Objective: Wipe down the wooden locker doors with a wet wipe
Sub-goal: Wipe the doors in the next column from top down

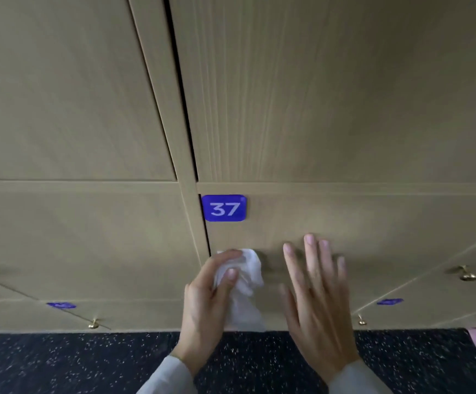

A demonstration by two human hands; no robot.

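A: Plate 37 [224,208] is our landmark, the blue number plate on the wooden locker door [345,217]. Where are the hands?

B: Both are below the plate. The left hand [207,302] holds the white wet wipe [246,282] bunched between thumb and curled fingers, against the door near its left edge. The right hand [315,297] is below and to the right of the plate, fingers straight and spread, holding nothing.

A: And lower?

B: Further below the plate is the dark speckled floor [89,362].
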